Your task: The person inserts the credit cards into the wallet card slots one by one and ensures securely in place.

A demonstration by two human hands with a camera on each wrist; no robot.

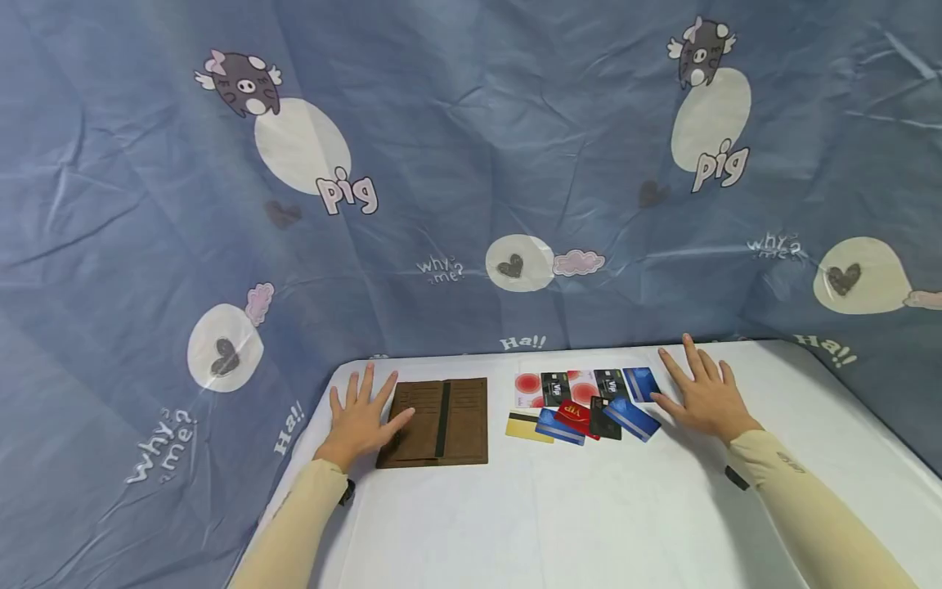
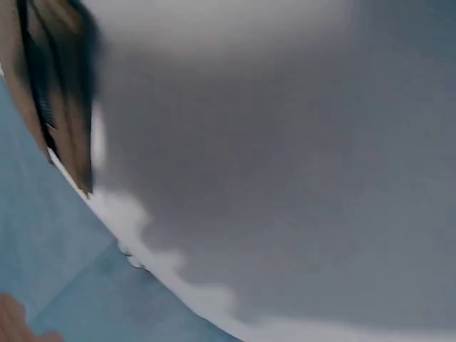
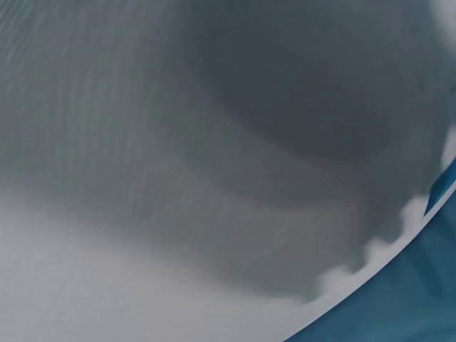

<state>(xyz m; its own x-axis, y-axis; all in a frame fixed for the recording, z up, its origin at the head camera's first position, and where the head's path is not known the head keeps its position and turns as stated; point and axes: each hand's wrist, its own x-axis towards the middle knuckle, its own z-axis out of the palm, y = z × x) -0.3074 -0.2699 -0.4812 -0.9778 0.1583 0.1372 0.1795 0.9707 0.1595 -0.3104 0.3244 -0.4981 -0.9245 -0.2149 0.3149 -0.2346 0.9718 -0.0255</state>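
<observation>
A brown wallet (image 1: 465, 425) lies unfolded on the white table, card slots facing up and a dark band down its middle. My left hand (image 1: 359, 421) is spread at the wallet's left side, its thumb overlapping the wallet in the head view. In the left wrist view the wallet (image 2: 68, 92) shows at the upper left. Right of it lie several cards in two rows, among them a red VIP card (image 1: 574, 417), a yellow card (image 1: 528, 427) and a blue card (image 1: 631, 419). My right hand (image 1: 708, 401), fingers spread, is beside the rightmost blue card (image 1: 642, 384). Neither hand holds anything.
The white table (image 1: 471, 523) ends at the back against a blue cloth (image 1: 441, 164) printed with pigs and words. The cloth also hangs along the left and right sides. A small dark device (image 1: 737, 478) shows under the right wrist.
</observation>
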